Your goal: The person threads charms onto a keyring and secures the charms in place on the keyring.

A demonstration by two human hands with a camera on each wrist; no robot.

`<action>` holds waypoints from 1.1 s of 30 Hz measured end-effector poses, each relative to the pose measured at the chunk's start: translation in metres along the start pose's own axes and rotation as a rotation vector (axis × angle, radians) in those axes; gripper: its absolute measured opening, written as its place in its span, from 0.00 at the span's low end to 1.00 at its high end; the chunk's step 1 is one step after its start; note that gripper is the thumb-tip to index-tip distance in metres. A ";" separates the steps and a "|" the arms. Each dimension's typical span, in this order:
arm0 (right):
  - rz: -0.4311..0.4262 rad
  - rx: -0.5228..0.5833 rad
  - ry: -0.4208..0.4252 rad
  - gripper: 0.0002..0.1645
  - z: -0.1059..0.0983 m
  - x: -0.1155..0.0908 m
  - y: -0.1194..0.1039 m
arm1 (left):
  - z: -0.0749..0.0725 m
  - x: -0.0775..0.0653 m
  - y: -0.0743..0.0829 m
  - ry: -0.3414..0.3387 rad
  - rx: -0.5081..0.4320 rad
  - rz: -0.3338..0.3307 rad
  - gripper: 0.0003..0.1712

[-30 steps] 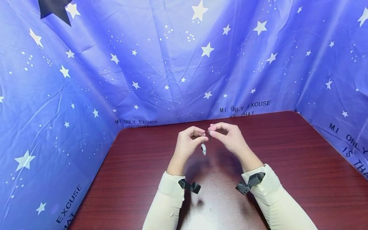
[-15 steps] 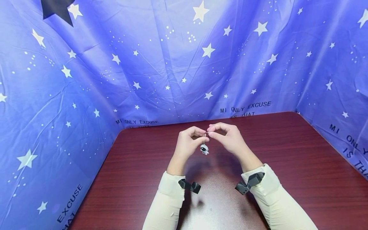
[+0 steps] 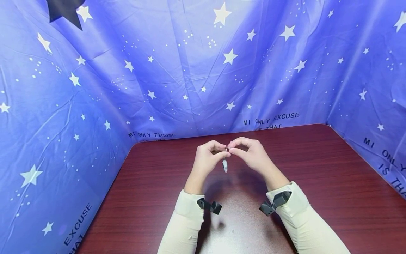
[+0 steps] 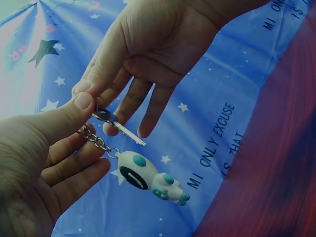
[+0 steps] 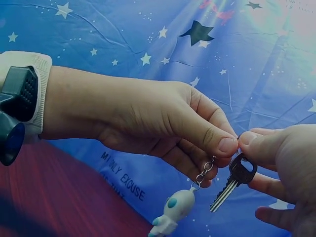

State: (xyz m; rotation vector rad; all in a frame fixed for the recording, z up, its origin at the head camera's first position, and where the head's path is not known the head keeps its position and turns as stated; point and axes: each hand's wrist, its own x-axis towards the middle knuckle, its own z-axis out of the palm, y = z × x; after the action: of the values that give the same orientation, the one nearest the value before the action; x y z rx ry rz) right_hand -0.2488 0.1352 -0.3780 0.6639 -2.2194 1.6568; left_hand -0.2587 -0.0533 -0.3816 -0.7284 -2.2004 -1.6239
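left hand (image 3: 207, 158): thumb and forefinger met in a tight pinch at the top of the chain (image 4: 97, 141); the other fingers curved loosely below.
right hand (image 3: 250, 155): thumb and forefinger were pressed together as well, just beside the left thumb, apparently on the thin ring (image 4: 97, 105); the exact hold was hidden.
key (image 5: 242, 172): it hung in midair just under the two thumb tips, blade slanting down, above the table (image 3: 158, 211).
charm (image 4: 136, 165): white and teal, it dangled at the chain's lower end, below the left hand.
ring: fingertips covered most of it, and no gap could be made out; feeling for one with a nail probably served better than looking.
steadiness: the left pinch seemed best kept still as an anchor, leaving the fine work to the right fingertips.
charm's swing: it could have tugged at the pinch; the spare left fingers might well have cradled it.
height over the table: working lower would likely have made a dropped key easier to recover.
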 end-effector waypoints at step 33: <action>0.087 0.059 0.054 0.04 0.006 -0.004 0.006 | 0.000 -0.005 -0.011 -0.062 -0.012 0.079 0.13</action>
State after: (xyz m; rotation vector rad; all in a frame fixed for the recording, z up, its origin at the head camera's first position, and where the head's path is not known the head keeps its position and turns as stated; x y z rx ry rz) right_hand -0.2482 0.1320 -0.3869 0.5370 -2.1988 1.7665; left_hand -0.2602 -0.0568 -0.3929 -0.8687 -2.1760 -1.5980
